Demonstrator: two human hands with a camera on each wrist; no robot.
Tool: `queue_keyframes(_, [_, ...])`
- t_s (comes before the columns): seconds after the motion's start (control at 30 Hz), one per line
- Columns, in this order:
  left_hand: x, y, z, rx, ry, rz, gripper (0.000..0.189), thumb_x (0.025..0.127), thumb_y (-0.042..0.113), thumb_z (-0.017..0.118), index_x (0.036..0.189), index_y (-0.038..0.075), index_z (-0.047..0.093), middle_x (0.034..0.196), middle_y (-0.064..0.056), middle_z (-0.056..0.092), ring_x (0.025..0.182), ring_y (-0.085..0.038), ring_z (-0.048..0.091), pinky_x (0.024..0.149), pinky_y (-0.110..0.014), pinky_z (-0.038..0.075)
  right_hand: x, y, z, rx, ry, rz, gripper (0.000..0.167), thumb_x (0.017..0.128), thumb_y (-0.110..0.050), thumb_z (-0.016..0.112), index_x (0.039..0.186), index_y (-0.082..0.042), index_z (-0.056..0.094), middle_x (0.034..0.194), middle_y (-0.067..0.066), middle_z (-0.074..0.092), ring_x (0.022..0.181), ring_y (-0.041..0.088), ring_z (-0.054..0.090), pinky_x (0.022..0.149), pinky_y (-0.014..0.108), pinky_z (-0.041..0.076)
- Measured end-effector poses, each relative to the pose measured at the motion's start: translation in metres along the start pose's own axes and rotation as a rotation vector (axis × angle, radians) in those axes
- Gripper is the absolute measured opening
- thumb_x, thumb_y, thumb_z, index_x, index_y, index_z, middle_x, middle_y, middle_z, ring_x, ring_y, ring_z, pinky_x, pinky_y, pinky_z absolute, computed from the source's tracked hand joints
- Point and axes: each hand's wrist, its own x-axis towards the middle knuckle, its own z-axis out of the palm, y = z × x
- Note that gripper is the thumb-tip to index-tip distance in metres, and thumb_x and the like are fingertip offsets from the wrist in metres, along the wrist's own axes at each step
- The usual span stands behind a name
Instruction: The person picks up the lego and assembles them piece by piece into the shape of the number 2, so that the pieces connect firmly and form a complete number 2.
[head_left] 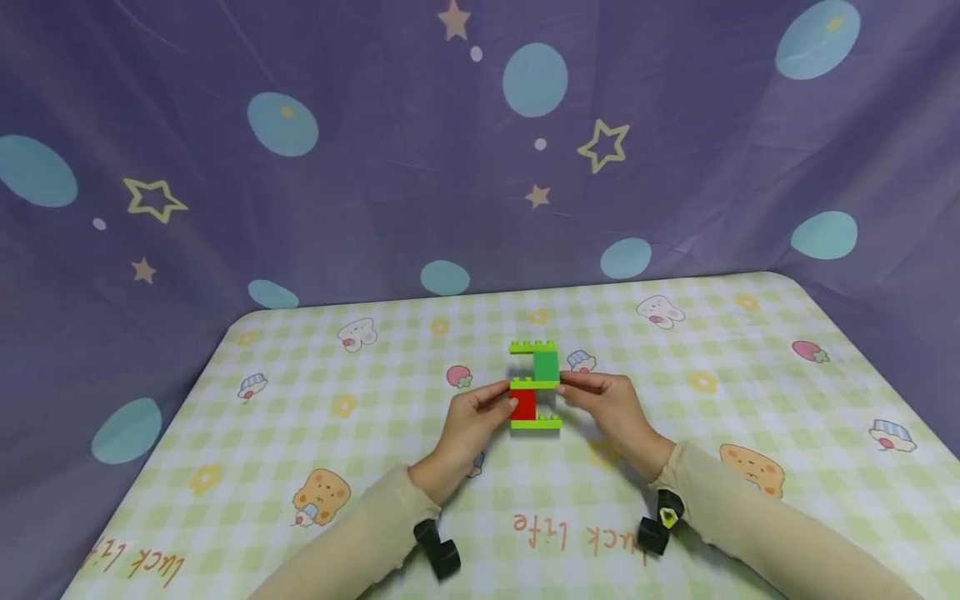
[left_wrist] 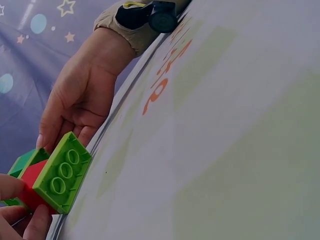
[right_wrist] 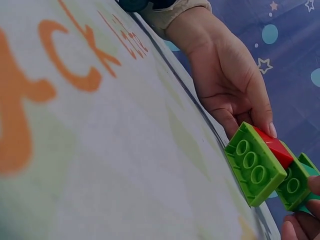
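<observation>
A small stack of toy building bricks is held off the table, and the wrist views show the underside of its lowest plate [left_wrist: 64, 171]. From the bottom up it has a lime plate [head_left: 536, 424], a red brick [head_left: 523, 405] at the left, another lime plate [head_left: 534, 385], a green brick [head_left: 547, 366] at the right and a lime top plate [head_left: 532, 347]. With thumb and fingers, my left hand [head_left: 471, 423] pinches the red brick's side. On the opposite side, my right hand [head_left: 617, 410] pinches the right end of the middle plate.
A checked, cartoon-printed cloth [head_left: 285, 433] covers the table beneath both forearms. Behind its far edge hangs a purple curtain [head_left: 390, 192] with stars and ovals. Black wrist cameras are strapped at the left cuff [head_left: 437, 550] and right cuff [head_left: 660, 525].
</observation>
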Motion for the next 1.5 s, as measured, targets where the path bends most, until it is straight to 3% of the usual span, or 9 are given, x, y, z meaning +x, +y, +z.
queue_keyframes(0.4, [0.0017, -0.0013, 0.0007, 0.04, -0.017, 0.036, 0.038, 0.089, 0.004, 0.064, 0.124, -0.008, 0.057, 0.123, -0.022, 0.06, 0.11, -0.027, 0.06, 0.087, -0.023, 0.05, 0.0011, 0.0023, 0.0021, 0.045, 0.028, 0.01, 0.036, 0.084, -0.008, 0.07, 0.118, 0.005, 0.064, 0.113, 0.016, 0.066, 0.093, 0.002, 0.062, 0.08, 0.021, 0.052])
queue_keyframes(0.63, [0.0024, -0.0028, -0.0005, 0.07, -0.047, 0.042, 0.039, 0.089, 0.003, 0.064, 0.125, -0.008, 0.056, 0.123, -0.021, 0.06, 0.111, -0.028, 0.059, 0.089, -0.026, 0.05, 0.0013, 0.0022, 0.0037, 0.01, 0.053, 0.006, 0.034, 0.084, -0.01, 0.071, 0.116, 0.003, 0.065, 0.113, 0.015, 0.066, 0.107, 0.007, 0.058, 0.083, 0.018, 0.05])
queue_keyframes(0.9, [0.0046, -0.005, -0.002, 0.083, -0.033, 0.061, 0.038, 0.088, 0.005, 0.065, 0.124, -0.004, 0.058, 0.125, -0.017, 0.059, 0.112, -0.027, 0.058, 0.093, -0.028, 0.048, 0.0041, 0.0043, 0.0043, 0.003, 0.059, 0.017, 0.034, 0.084, -0.011, 0.071, 0.115, 0.002, 0.066, 0.113, 0.014, 0.066, 0.116, 0.016, 0.053, 0.086, 0.015, 0.046])
queue_keyframes(1.2, [0.0049, -0.0032, -0.0012, 0.059, -0.025, 0.083, 0.038, 0.088, 0.003, 0.065, 0.124, -0.007, 0.057, 0.122, -0.021, 0.06, 0.11, -0.032, 0.059, 0.083, -0.016, 0.048, 0.0049, 0.0046, 0.0061, 0.0, 0.072, 0.014, 0.033, 0.084, -0.011, 0.071, 0.114, 0.003, 0.066, 0.113, 0.016, 0.066, 0.116, 0.019, 0.054, 0.087, 0.013, 0.044])
queue_keyframes(1.5, [0.0072, -0.0028, 0.0003, 0.047, -0.018, 0.099, 0.037, 0.087, -0.001, 0.063, 0.122, -0.009, 0.057, 0.121, -0.022, 0.06, 0.109, -0.034, 0.059, 0.083, -0.016, 0.048, 0.0062, 0.0032, 0.0058, 0.028, 0.061, 0.038, 0.034, 0.085, -0.007, 0.068, 0.116, 0.005, 0.064, 0.116, 0.018, 0.064, 0.113, 0.018, 0.054, 0.084, 0.015, 0.047])
